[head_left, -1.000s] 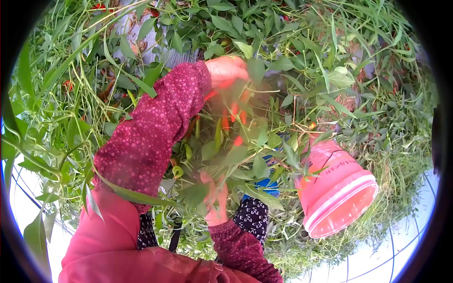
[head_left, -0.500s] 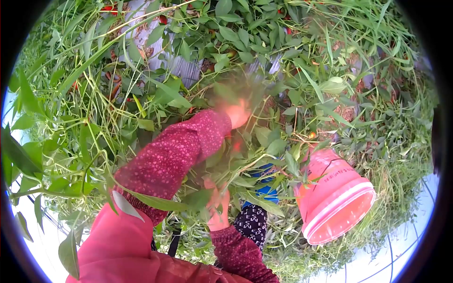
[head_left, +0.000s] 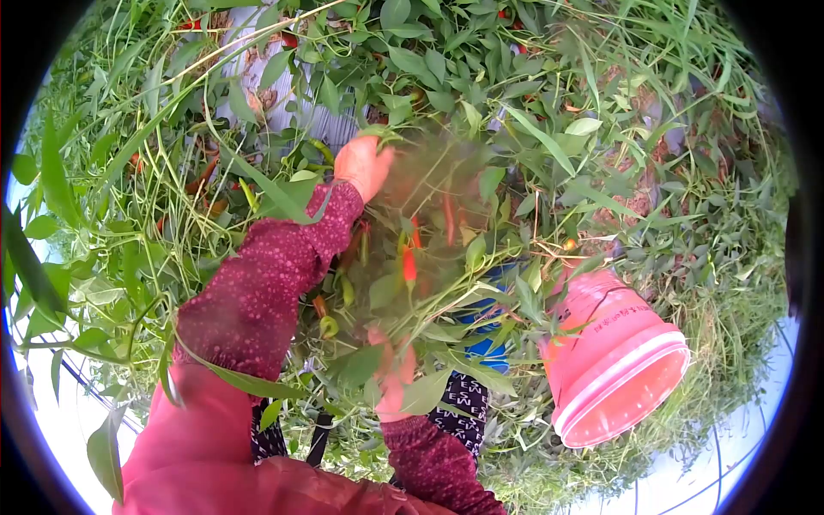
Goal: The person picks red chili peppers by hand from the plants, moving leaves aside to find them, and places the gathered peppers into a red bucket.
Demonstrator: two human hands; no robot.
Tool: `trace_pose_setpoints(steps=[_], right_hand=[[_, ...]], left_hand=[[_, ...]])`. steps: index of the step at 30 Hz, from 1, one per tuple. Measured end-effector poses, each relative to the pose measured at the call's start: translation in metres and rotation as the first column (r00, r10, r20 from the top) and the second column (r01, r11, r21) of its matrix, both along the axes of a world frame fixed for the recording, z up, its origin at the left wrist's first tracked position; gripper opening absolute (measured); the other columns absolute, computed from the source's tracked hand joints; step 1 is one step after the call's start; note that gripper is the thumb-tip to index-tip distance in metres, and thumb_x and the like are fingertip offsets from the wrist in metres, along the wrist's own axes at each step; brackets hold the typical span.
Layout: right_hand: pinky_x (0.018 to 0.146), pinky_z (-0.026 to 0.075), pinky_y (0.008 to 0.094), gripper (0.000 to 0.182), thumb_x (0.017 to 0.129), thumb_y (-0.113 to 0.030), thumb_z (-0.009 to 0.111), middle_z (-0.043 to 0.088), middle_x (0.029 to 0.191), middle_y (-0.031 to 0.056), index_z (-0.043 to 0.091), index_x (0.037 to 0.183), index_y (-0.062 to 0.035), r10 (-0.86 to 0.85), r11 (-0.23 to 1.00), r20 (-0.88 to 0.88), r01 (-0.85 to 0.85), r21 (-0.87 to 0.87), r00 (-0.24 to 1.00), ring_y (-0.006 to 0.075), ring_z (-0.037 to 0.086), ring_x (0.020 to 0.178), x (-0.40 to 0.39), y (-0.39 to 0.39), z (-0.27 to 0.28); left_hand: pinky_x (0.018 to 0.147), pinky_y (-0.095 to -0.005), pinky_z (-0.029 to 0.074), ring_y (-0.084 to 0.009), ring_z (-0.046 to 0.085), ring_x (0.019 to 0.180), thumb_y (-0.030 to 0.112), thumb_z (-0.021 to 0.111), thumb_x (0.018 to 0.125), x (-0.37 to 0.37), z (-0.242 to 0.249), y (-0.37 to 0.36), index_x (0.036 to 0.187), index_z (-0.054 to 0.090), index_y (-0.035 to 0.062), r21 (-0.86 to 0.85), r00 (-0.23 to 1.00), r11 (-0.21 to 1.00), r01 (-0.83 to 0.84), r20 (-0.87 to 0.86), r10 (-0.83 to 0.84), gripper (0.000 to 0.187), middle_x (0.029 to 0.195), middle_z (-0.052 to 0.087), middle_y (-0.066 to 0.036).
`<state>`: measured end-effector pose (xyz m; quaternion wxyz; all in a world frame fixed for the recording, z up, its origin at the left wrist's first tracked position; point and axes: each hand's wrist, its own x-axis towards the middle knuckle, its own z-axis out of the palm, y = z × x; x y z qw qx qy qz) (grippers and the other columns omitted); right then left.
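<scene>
At the upper middle, my left hand (head_left: 365,166) reaches into the pepper plants with its fingers closed on a leafy pepper stem (head_left: 380,133). Below it hang several red chili peppers (head_left: 409,266), some of them blurred by a hazy patch in the view. A green chili pepper (head_left: 347,290) and a curled one (head_left: 329,326) hang between my two arms. Lower down, my right hand (head_left: 395,369) is near my body, partly covered by leaves. Its visible fingers point up and stand apart, beside a broad leaf (head_left: 360,365).
A pink bucket (head_left: 605,343) lies tipped to my right, mouth toward me. Blue footwear (head_left: 485,330) and patterned trousers (head_left: 459,403) show among the foliage. Long leafy stems (head_left: 129,300) cross close at left. Pale ground sheeting (head_left: 326,120) shows between plants.
My left hand has moved up and to the left, uncovering red and green chili peppers beneath it. My right hand stays in nearly the same place.
</scene>
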<state>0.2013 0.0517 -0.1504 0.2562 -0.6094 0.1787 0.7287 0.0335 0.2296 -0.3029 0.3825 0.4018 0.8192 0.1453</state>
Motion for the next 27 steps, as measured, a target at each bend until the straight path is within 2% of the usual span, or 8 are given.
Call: trace_pose_setpoints(steps=[1, 3, 9, 12, 14, 17, 20, 27], right_hand=[[0.079, 0.043, 0.0253, 0.04, 0.084, -0.007, 0.06, 0.053, 0.1, 0.0023, 0.045, 0.121, -0.0084, 0.019, 1.0, -0.003, -0.019, 0.016, 1.0, 0.01, 0.051, 0.086, -0.001, 0.0, -0.001], [0.079, 0.044, 0.0263, 0.041, 0.084, -0.007, 0.06, 0.052, 0.102, 0.0033, 0.045, 0.122, -0.009, -0.073, 0.997, -0.044, 0.074, 0.017, 0.996, 0.0111, 0.051, 0.089, -0.003, 0.012, 0.009], [0.081, 0.044, 0.0284, 0.042, 0.084, -0.007, 0.06, 0.051, 0.105, 0.0059, 0.044, 0.122, -0.0097, 0.043, 0.992, 0.005, -0.044, 0.119, 0.999, 0.0147, 0.05, 0.094, -0.003, 0.009, -0.001], [0.078, 0.045, 0.0275, 0.036, 0.085, -0.008, 0.059, 0.053, 0.1, 0.0062, 0.045, 0.118, -0.0089, 0.13, 0.986, 0.029, -0.132, 0.1, 0.991, 0.0154, 0.052, 0.092, -0.001, 0.014, 0.001], [0.075, 0.046, 0.0266, 0.032, 0.086, -0.008, 0.057, 0.055, 0.097, 0.0059, 0.047, 0.116, -0.0083, 0.186, 0.979, 0.026, -0.187, 0.081, 0.982, 0.0156, 0.053, 0.089, -0.003, 0.013, 0.0], [0.057, 0.043, 0.0227, 0.023, 0.088, -0.008, 0.054, 0.056, 0.092, 0.0046, 0.049, 0.11, -0.0074, -0.199, 0.979, -0.021, 0.197, -0.053, 0.98, 0.0106, 0.052, 0.069, -0.001, 0.0, -0.008], [0.046, 0.036, 0.0214, 0.025, 0.09, -0.01, 0.048, 0.057, 0.093, 0.0045, 0.047, 0.115, -0.0074, 0.153, 0.969, 0.049, -0.159, 0.19, 0.987, 0.007, 0.046, 0.055, 0.002, -0.009, -0.013], [0.049, 0.037, 0.0225, 0.028, 0.089, -0.01, 0.049, 0.056, 0.094, 0.0047, 0.046, 0.116, -0.0074, 0.161, 0.971, 0.044, -0.166, 0.174, 0.986, 0.0081, 0.047, 0.059, 0.0, 0.003, -0.002]], left_hand=[[0.078, -0.0409, 0.046, -0.0356, 0.059, 0.087, 0.018, 0.059, 0.077, -0.002, -0.006, 0.014, 0.107, 0.059, 0.0072, 0.168, 0.984, 0.985, 0.044, -0.18, -0.013, 0.032, 0.092, 0.062, -0.019], [0.077, -0.0424, 0.048, -0.0351, 0.059, 0.087, 0.019, 0.057, 0.075, -0.006, -0.016, 0.053, 0.116, 0.053, 0.0107, -0.155, 0.989, 0.988, -0.026, -0.146, 0.003, 0.042, 0.104, 0.058, -0.016], [0.049, -0.0287, 0.049, -0.0175, 0.062, 0.06, 0.016, 0.057, 0.079, 0.002, -0.051, 0.046, 0.125, 0.034, 0.0019, -0.512, 0.903, 0.839, 0.184, 0.426, 0.062, 0.053, 0.079, 0.063, -0.015], [0.052, -0.0296, 0.05, -0.017, 0.061, 0.058, 0.018, 0.055, 0.079, 0.008, -0.013, 0.044, 0.12, 0.047, -0.0018, -0.363, 0.793, 0.764, 0.533, 0.529, -0.302, 0.046, 0.074, 0.064, -0.013], [0.055, -0.0294, 0.051, -0.0161, 0.061, 0.058, 0.013, 0.052, 0.08, 0.026, 0.012, 0.03, 0.116, 0.049, -0.0016, -0.353, 0.876, 0.827, 0.438, 0.376, -0.303, 0.04, 0.075, 0.063, -0.013], [0.059, -0.0336, 0.051, -0.0235, 0.062, 0.065, 0.015, 0.05, 0.08, 0.051, 0.062, 0.023, 0.108, 0.053, -0.0012, -0.212, 0.81, 0.787, 0.579, 0.253, -0.528, 0.032, 0.083, 0.06, -0.017], [0.07, -0.0371, 0.049, -0.0331, 0.059, 0.077, 0.016, 0.052, 0.076, 0.091, 0.089, 0.02, 0.096, 0.055, -0.0028, -0.008, 0.739, 0.773, 0.635, 0.299, -0.604, 0.027, 0.09, 0.056, -0.021], [0.055, -0.039, 0.05, -0.0325, 0.062, 0.069, 0.005, 0.05, 0.067, 0.157, 0.122, 0.017, 0.099, 0.048, -0.0121, -0.011, 0.667, 0.675, 0.738, 0.163, -0.726, 0.036, 0.092, 0.055, -0.026]])
